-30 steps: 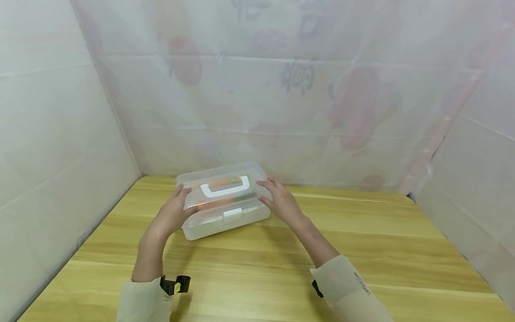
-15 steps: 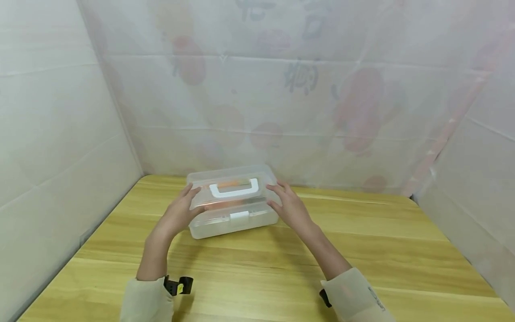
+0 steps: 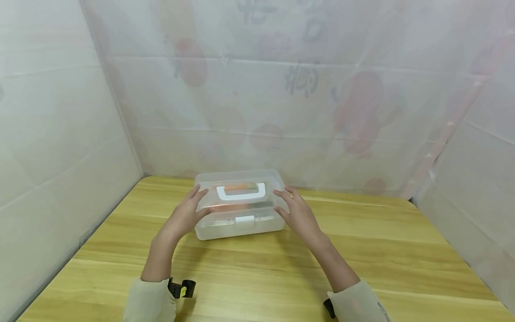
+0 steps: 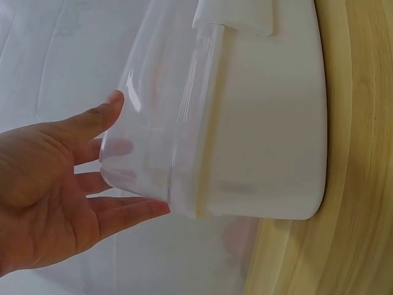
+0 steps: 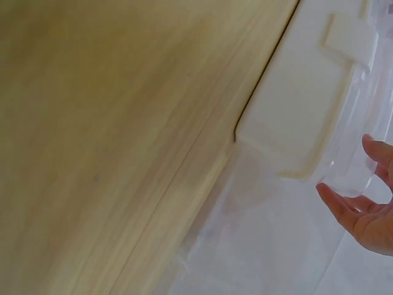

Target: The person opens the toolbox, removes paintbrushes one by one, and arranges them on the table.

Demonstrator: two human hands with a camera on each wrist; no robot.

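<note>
box between my hands | left hand, right hand flat-fingered at its ends | table free rightward

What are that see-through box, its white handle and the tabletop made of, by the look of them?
The box looks like frosted translucent plastic: orange contents show dimly through its lid. The handle and the latch seem opaque white plastic, smooth and moulded. The table looks like pale wood or a wood-grain laminate; which one cannot be told.
</note>
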